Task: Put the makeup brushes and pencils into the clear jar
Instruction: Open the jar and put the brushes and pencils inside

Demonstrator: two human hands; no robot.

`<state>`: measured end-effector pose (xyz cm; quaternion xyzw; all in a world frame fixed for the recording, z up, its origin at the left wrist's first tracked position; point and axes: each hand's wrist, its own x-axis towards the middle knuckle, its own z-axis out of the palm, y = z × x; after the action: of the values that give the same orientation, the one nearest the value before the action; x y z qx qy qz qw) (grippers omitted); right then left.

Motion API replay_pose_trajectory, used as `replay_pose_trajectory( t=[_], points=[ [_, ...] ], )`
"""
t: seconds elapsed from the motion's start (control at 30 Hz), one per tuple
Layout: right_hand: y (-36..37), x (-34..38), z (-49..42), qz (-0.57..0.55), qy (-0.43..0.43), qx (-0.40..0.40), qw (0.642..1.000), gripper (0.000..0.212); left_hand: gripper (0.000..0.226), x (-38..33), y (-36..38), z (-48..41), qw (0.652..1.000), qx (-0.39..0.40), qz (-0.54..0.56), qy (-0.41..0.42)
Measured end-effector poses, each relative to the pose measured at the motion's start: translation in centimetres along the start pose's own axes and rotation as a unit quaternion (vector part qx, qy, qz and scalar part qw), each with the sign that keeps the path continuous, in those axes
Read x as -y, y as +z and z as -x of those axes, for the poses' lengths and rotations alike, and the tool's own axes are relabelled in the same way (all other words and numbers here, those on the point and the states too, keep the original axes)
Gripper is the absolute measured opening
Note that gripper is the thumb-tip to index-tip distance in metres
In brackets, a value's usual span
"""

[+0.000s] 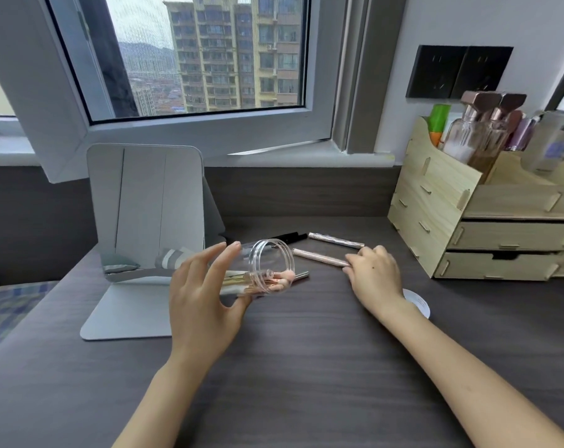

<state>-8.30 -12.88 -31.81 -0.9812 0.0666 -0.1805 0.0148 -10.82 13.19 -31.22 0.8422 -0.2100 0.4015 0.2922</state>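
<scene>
You sat at a dark wood-grain desk [306,367] under a large window [190,56], with a folding mirror [144,202] standing at the left and a pale wooden organizer [435,208] with drawers at the right. Your left hand [203,295] held the clear jar [261,270] tipped on its side just above the desk, fingers spread around its body, thumb underneath, the open mouth facing right toward your other hand. Several items already lay inside, among them a pink-tipped brush [285,281] poking out of the mouth. Your right hand [374,273] rested palm-down on the desk, well to the right of the jar, its fingertips closing on the near end of a pink pencil [319,257]; whether the pinch was complete could not be made out. Beyond it lay a silver pencil [335,240] and, further left, a black pencil [290,237], both still loose on the desk behind the jar. A white round lid [419,302] showed partly from under your right wrist. The task looked partway done: you were at the step of picking up the next piece. The next move likely called for lifting the pink pencil clear, swinging it left, and lining its tip with the jar's mouth so it slid in beside the rest.
</scene>
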Motion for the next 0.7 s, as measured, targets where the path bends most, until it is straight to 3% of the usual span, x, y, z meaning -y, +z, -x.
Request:
replay_pose_trajectory(
  t=[0.13, 0.2, 0.27, 0.37, 0.47, 0.53, 0.63, 0.7],
  points=[
    [1.1, -0.3, -0.8, 0.053, -0.002, 0.003, 0.999, 0.02, 0.08, 0.3, 0.0, 0.0, 1.0, -0.005, -0.005, -0.007],
    [1.2, -0.5, -0.9, 0.015, 0.008, -0.008, 1.0, 0.021, 0.08, 0.4, 0.1, 0.1, 1.0, 0.0, -0.004, -0.009],
    [0.6, -0.6, -0.5, -0.102, 0.033, -0.061, 0.992, 0.018, 0.077, 0.3, 0.3, 0.1, 1.0, 0.009, -0.005, -0.002],
    [-1.9, -1.2, 1.3, -0.292, 0.035, -0.166, 0.941, 0.009, 0.076, 0.3, 0.6, 0.3, 0.999, 0.032, -0.007, 0.013],
    [-5.7, -1.8, 4.5, -0.421, -0.023, -0.164, 0.892, 0.01, 0.081, 0.2, 1.0, 0.5, 0.999, 0.047, -0.008, 0.013],
    [-7.3, -2.1, 6.3, -0.423, -0.061, -0.161, 0.89, 0.014, 0.08, 0.1, 1.2, 0.6, 0.999, 0.047, -0.01, 0.014],
    [-7.5, -1.4, 7.2, -0.331, -0.097, -0.179, 0.922, 0.022, 0.077, 0.0, 1.4, 0.5, 0.999, 0.046, -0.012, 0.017],
    [-7.1, -0.2, 6.9, -0.286, -0.118, -0.197, 0.93, 0.016, 0.074, -0.1, 1.4, 0.6, 0.999, 0.045, -0.016, 0.023]
  ],
)
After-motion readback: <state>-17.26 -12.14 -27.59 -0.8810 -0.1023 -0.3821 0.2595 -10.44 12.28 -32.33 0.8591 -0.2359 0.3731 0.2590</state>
